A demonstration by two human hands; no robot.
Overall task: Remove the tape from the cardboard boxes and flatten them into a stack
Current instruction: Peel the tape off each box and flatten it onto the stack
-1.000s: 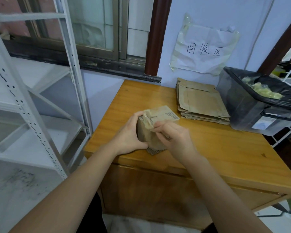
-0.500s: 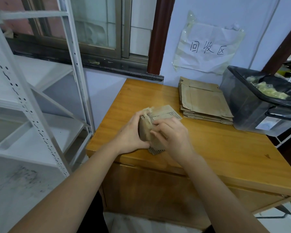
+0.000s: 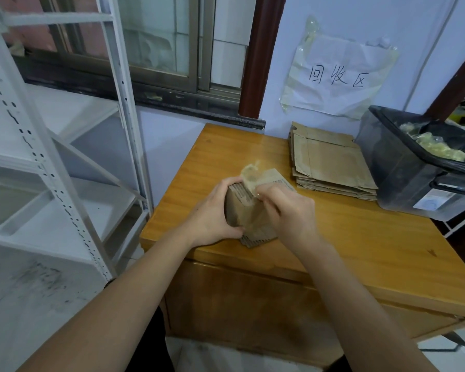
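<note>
Tape peeled off small box at table's near-left edge.

Cardboard box [image 3: 239, 210] is held upright on the wooden table [image 3: 360, 237], long axis approx. vertical, gripped from the left by left hand [image 3: 212, 218], fingers curled round its side. Tape strip [image 3: 250, 175] is lifted above box top, pinched by right hand [image 3: 287, 210], which is nearer it. Fingertip contact is blurred; remaining stuck length can't be told. Flattened stack [image 3: 330, 167] lies beyond-right, beside black bin [image 3: 403, 167] w/ tape scraps.

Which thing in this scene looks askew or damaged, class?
The paper sign on the wall is crumpled, and its yellowed tape is peeling. The flattened box stack is slightly fanned, with ragged edges. The rest looks orderly.
</note>
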